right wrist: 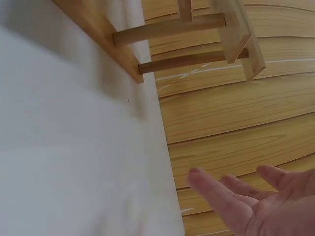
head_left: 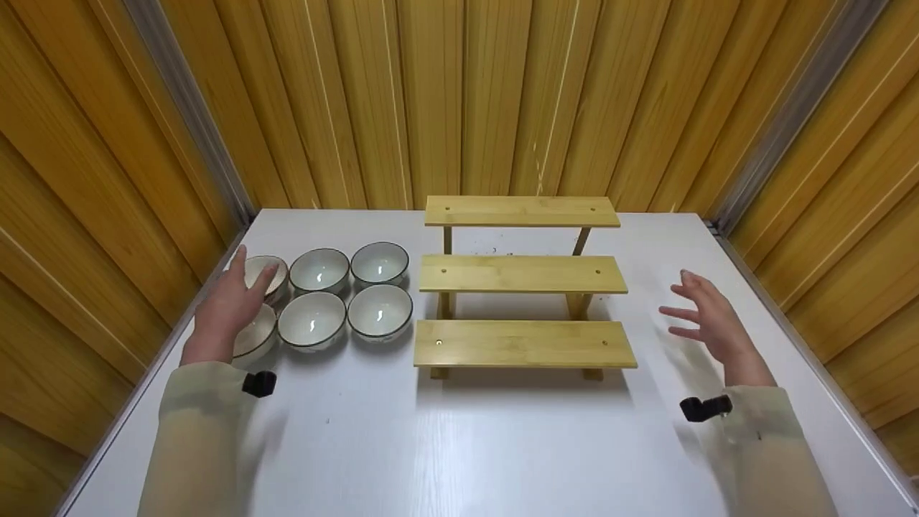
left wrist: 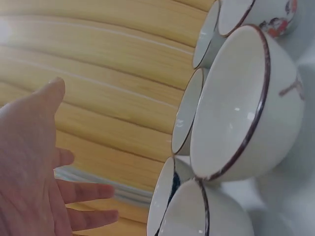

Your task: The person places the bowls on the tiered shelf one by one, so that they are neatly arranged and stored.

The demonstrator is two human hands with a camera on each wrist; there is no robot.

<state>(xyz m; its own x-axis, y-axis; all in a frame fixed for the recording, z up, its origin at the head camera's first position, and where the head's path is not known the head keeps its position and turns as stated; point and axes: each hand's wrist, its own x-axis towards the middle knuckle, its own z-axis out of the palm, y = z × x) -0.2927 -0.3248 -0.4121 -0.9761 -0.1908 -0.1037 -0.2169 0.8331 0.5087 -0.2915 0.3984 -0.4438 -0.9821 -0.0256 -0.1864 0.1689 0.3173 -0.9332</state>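
Several white bowls with dark rims stand upright in two rows at the left of the table, among them a front middle bowl (head_left: pixel 312 319) and a back right bowl (head_left: pixel 380 263). My left hand (head_left: pixel 228 305) hovers above the leftmost bowls, partly hiding them, its fingers spread and holding nothing. In the left wrist view a bowl (left wrist: pixel 231 108) lies apart from the left hand (left wrist: pixel 34 162). To the right of a three-step wooden rack (head_left: pixel 524 345), my right hand (head_left: pixel 707 319) hangs in the air with fingers apart, touching nothing.
A white table (head_left: pixel 474 452) carries the bowls and the rack. Wood-patterned walls (head_left: pixel 488 93) enclose it at the back and both sides, with metal corner posts (head_left: pixel 772 108). The rack's top step (head_left: pixel 523 211) stands highest, near the back wall.
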